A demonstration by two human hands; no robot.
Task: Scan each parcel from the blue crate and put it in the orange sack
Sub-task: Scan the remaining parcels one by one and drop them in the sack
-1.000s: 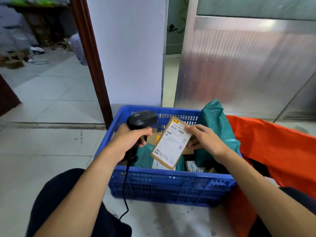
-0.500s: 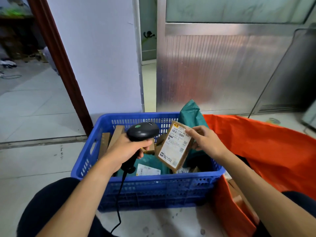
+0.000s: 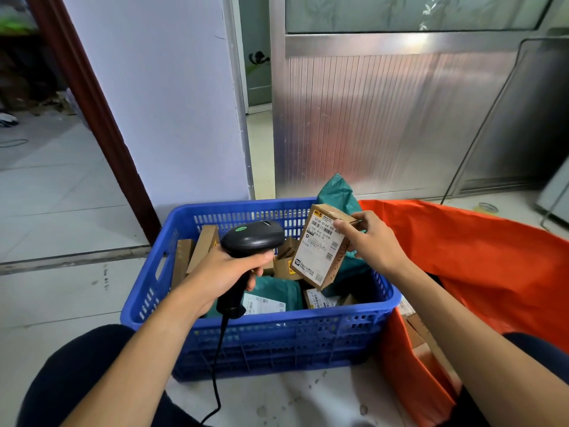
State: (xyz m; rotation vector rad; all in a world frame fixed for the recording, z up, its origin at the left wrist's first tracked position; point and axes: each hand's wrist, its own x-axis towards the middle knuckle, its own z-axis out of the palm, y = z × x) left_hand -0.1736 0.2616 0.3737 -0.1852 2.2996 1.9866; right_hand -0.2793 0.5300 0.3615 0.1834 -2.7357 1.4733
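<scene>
The parcel (image 3: 320,246), a small brown box, hangs over the blue crate (image 3: 261,331), pinched at its top by the right hand (image 3: 374,241), long axis nearly upright. Its label seems to face the scanner (image 3: 251,238), which the left hand (image 3: 223,277) clasps just beside. The orange sack (image 3: 480,266) lies on the right.

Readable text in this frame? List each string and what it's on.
"502B 6164 00 806" (the B may be an 8): top of the white label on the cardboard box in the right hand.
"6164": same label, left edge.
Rest of that label: too small.
Labels on parcels in the blue crate: too small.
Marking on the barcode scanner in the left hand: blurred.
</scene>
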